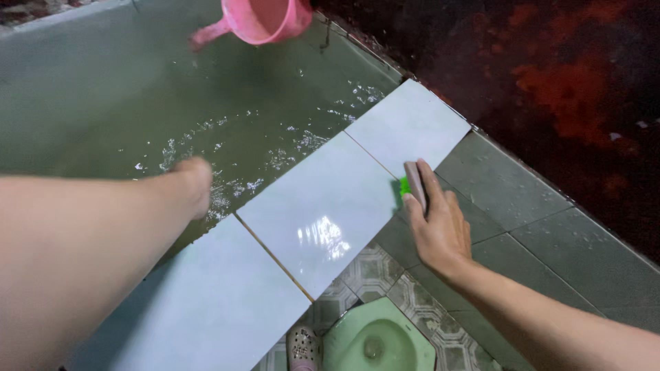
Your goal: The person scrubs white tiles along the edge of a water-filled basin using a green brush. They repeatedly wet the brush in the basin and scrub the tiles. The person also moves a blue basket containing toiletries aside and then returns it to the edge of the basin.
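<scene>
My left hand reaches into the greenish water of a tiled tank, and the surface ripples and splashes around it. Its fingers are under the water and blurred. My right hand grips a scrub brush with a grey back and green bristles. It presses the brush against the outer edge of the tank's pale tiled rim. A pink plastic dipper with a handle floats at the far side of the water.
A green squat toilet sits on patterned floor tiles below the rim, with a perforated slipper beside it. Grey tiles run along the right. A dark red mottled wall stands behind.
</scene>
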